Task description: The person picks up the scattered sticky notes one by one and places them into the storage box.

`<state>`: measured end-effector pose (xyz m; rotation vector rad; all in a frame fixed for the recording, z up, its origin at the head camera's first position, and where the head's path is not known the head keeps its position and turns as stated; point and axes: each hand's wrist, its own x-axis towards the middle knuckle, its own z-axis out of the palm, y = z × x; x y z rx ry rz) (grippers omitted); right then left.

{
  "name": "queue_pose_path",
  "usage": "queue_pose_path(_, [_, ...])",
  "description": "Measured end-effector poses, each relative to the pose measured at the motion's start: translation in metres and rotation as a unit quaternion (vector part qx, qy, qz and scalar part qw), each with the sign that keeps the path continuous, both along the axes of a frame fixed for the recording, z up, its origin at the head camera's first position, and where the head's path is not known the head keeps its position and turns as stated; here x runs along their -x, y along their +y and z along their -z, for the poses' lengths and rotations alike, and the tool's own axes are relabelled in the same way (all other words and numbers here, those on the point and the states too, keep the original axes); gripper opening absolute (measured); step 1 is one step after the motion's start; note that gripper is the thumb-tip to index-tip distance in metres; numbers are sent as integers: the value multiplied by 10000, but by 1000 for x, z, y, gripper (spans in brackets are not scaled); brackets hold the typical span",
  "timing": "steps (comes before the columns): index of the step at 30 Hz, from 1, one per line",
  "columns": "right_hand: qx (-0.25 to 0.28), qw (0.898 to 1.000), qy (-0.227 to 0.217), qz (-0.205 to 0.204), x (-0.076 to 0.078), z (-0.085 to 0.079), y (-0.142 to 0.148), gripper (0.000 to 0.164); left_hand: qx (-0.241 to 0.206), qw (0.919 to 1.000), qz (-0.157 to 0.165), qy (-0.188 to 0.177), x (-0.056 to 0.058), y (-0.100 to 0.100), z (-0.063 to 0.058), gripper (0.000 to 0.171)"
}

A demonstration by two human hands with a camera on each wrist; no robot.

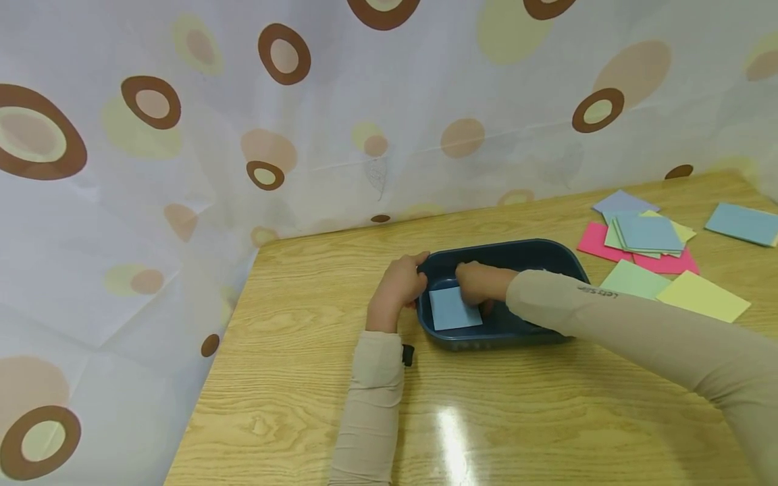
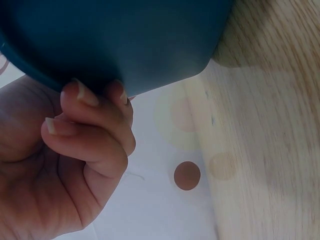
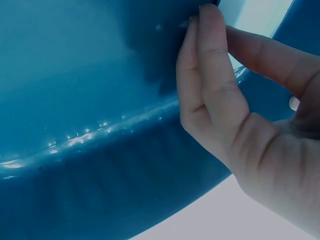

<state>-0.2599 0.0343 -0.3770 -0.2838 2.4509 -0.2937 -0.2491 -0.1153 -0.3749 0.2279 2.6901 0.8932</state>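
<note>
A dark blue plastic bin (image 1: pixel 504 339) stands on the wooden table. Its left end is gripped by my left hand (image 1: pixel 396 287); in the left wrist view the curled fingers (image 2: pixel 95 120) press against the outer wall under the rim. Inside, toward the left end, lies a light blue square paper note (image 1: pixel 450 314). My right hand (image 1: pixel 483 282) reaches down into the bin and pinches the right side of this note. From the right wrist, the fingers (image 3: pixel 215 65) and thumb come together at the pale paper, their tips partly hidden.
Right of the bin lie a pile of blue, green and pink notes (image 1: pixel 653 233), a green note (image 1: pixel 635 278), a yellow note (image 1: pixel 705 297) and a separate blue stack (image 1: pixel 743 223). A patterned curtain (image 1: pixel 340 101) hangs behind and left of the table (image 1: pixel 292 378).
</note>
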Motion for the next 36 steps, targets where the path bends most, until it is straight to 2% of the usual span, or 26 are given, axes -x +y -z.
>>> queue_pose_path(14, [196,9996,204,35,-6,0,3,48,21,10000,-6,-2,-1,-1,-2,56])
queue_pose_path(21, [452,9974,563,-58,-13,-7,6,54,-43,10000,-14,-55,-1,-1,-1,56])
queue_pose_path(24, [782,9936,768,-272,-13,-15,11,42,-88,9999,-21,-50,-1,-1,0,56])
queue_pose_path(28, [1630,9800,1005,-538,-11,-32,25,9,-105,9999,-41,-41,-2,0,-2,56])
queue_pose_path(31, [2319,9632,1289,-437,-8,-41,39,9,-105,9999,-66,-64,-3,0,-3,56])
queue_pose_path(36, [3157,9288,1935,174,4,-49,76,12,-99,9999,-85,-84,-3,0,-4,56])
